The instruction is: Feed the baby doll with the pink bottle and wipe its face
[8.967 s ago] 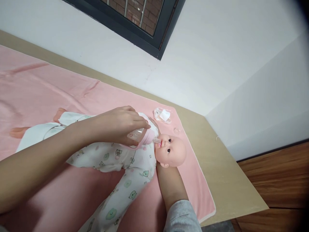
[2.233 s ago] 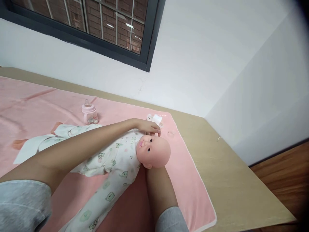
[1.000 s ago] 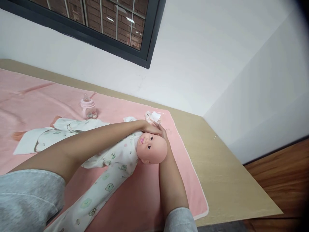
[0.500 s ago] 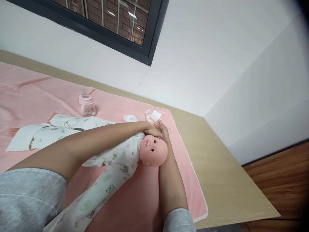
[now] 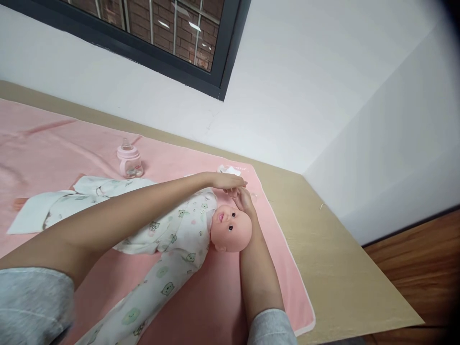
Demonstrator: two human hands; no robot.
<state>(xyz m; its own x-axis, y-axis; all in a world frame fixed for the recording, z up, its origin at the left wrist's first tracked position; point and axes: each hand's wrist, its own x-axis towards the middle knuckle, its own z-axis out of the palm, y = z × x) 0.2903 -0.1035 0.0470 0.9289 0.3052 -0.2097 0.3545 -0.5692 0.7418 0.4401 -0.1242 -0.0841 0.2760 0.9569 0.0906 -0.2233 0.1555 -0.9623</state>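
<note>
A bald baby doll [image 5: 230, 230] lies on its back on a pink blanket [image 5: 201, 297], dressed in a white printed outfit [image 5: 189, 225]. One long sleeve [image 5: 151, 287] stretches toward me. My left arm crosses above the doll's body; my left hand [image 5: 228, 181] is beyond its head, fingers stretched out nearly flat. Just below it is my right hand [image 5: 245, 199], with fingers bent inward and partly covered. What they hold, if anything, cannot be made out. My right forearm runs beside the top of the doll's head. The doll's far arm is hidden behind my left arm.
A pink-topped baby bottle [image 5: 130, 160] stands on the blanket past the doll's legs. A small white packet [image 5: 230, 170] lies behind my hands. The wooden table [image 5: 323, 268] meets a white wall [image 5: 266, 110] under a dark-framed window [image 5: 215, 81].
My left hand has lifted from beside the doll's face and moved slightly away, its fingers straighter. My right hand's fingers are more bent. The view has shifted slightly.
</note>
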